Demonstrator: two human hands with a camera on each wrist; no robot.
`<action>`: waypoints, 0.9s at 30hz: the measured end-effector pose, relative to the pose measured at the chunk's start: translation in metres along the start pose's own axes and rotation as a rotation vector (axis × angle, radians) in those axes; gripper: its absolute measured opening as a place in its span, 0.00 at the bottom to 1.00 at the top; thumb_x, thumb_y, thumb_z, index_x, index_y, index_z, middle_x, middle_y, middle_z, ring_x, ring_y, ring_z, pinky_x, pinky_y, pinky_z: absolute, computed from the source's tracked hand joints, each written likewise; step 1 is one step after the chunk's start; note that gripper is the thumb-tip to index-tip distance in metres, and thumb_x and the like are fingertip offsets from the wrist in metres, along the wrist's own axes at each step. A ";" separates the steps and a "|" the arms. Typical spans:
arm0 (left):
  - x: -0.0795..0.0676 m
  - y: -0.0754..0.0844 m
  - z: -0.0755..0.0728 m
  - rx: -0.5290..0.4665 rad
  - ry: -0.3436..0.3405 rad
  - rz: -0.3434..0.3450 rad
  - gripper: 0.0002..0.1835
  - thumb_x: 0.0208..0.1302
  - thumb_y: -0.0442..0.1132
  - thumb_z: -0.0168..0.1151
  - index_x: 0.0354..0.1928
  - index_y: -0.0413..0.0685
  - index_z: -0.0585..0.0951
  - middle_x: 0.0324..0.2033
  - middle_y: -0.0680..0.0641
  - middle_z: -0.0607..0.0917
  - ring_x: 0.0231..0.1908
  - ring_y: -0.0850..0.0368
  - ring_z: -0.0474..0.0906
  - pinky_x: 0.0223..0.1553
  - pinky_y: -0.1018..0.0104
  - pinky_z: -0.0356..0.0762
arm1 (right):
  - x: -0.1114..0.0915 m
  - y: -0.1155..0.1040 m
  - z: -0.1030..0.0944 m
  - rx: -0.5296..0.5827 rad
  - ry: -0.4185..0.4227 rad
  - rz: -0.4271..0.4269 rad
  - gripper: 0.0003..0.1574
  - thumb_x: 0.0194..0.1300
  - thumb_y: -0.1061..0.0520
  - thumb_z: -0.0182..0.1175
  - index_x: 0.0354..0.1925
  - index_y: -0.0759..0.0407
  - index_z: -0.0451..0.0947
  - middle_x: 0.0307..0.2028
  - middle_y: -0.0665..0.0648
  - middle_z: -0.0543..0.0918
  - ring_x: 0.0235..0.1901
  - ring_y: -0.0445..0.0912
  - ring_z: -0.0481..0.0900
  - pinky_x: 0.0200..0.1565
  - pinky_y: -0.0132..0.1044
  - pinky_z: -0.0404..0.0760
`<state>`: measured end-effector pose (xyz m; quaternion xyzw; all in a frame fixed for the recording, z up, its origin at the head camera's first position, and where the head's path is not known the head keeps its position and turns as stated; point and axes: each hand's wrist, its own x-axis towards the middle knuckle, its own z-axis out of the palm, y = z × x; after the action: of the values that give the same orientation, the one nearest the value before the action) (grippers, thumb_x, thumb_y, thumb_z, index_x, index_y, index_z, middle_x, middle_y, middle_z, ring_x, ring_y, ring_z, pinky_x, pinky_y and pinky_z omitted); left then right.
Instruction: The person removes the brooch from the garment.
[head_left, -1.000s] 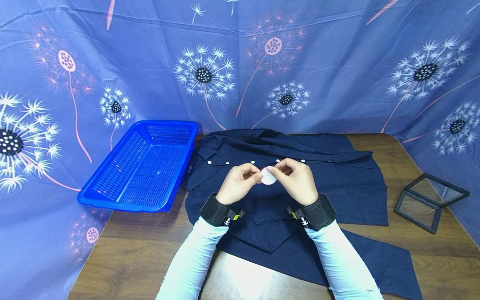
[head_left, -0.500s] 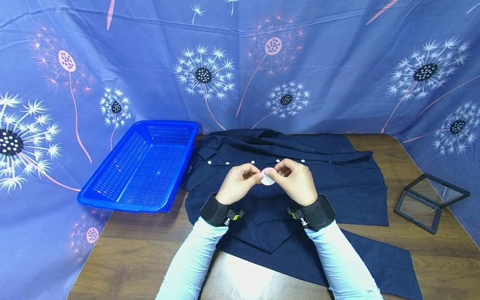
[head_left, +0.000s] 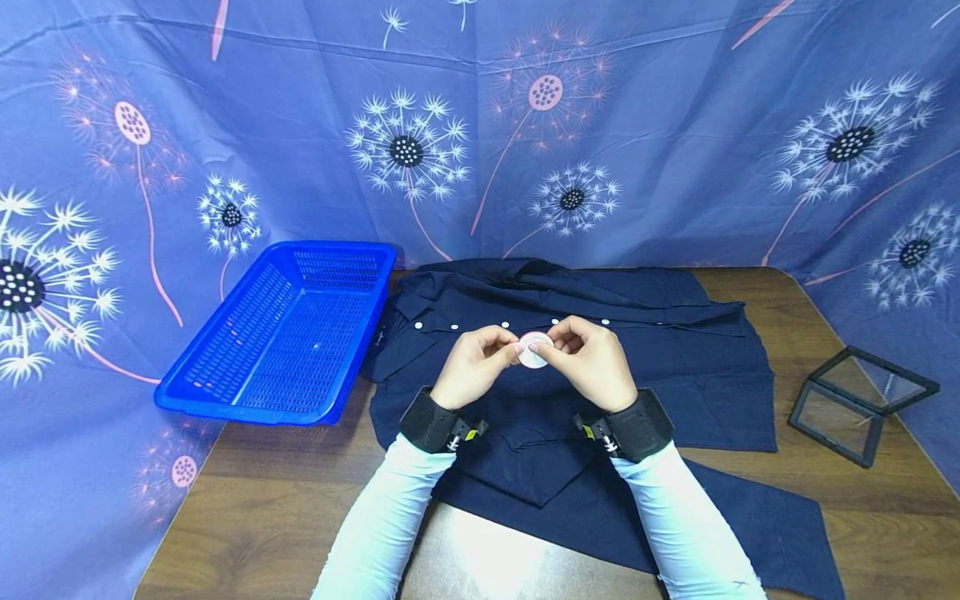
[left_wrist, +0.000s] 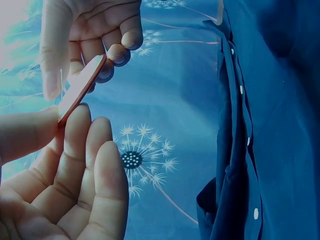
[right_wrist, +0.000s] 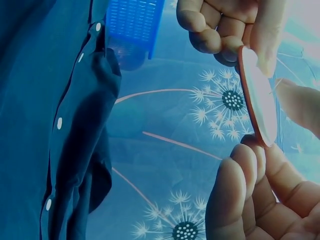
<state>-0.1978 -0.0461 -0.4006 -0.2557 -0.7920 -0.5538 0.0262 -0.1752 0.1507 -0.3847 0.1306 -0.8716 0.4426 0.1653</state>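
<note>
A round badge [head_left: 532, 361], white on the side facing me with a red edge, is held up between both hands above a dark navy shirt [head_left: 697, 375]. My left hand [head_left: 472, 367] pinches the badge's left edge between thumb and index finger. My right hand [head_left: 596, 362] has its fingers at the opposite edge. Its thumb overlaps the white side in the head view. In the right wrist view a thin pin [right_wrist: 273, 89] sticks out by the right thumb. White buttons [head_left: 506, 324] run along the shirt placket.
A blue perforated plastic basket [head_left: 258, 412] stands at the left on the wooden table [head_left: 247, 483]. A black-framed hinged clear case [head_left: 840, 444] lies spread at the right. Behind everything hangs a blue dandelion-print cloth [head_left: 660, 100].
The right thumb has shifted inward and slightly down over the badge's white side. The badge has moved slightly left with a small change in tilt. Shirt, basket and case stay where they were.
</note>
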 end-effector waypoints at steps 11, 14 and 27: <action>0.000 0.001 -0.001 -0.018 0.010 -0.014 0.07 0.67 0.34 0.61 0.39 0.35 0.83 0.32 0.40 0.86 0.30 0.65 0.81 0.34 0.74 0.79 | 0.000 0.001 0.000 0.026 -0.033 0.008 0.11 0.57 0.54 0.72 0.35 0.59 0.82 0.27 0.54 0.80 0.26 0.43 0.75 0.29 0.29 0.74; 0.000 0.001 -0.001 -0.012 0.010 -0.012 0.07 0.66 0.34 0.61 0.39 0.35 0.83 0.32 0.40 0.87 0.30 0.61 0.82 0.34 0.74 0.79 | 0.001 0.002 0.001 0.022 -0.033 0.007 0.11 0.57 0.54 0.72 0.35 0.59 0.82 0.27 0.54 0.80 0.26 0.42 0.75 0.29 0.28 0.74; 0.000 0.000 -0.003 0.007 0.014 -0.013 0.06 0.66 0.33 0.61 0.38 0.35 0.83 0.29 0.41 0.86 0.28 0.64 0.78 0.32 0.74 0.76 | 0.001 0.000 0.002 -0.015 -0.039 -0.014 0.12 0.56 0.56 0.72 0.36 0.60 0.81 0.27 0.55 0.80 0.25 0.42 0.75 0.28 0.28 0.75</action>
<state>-0.1984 -0.0483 -0.3992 -0.2464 -0.7953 -0.5531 0.0291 -0.1760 0.1488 -0.3856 0.1440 -0.8770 0.4322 0.1525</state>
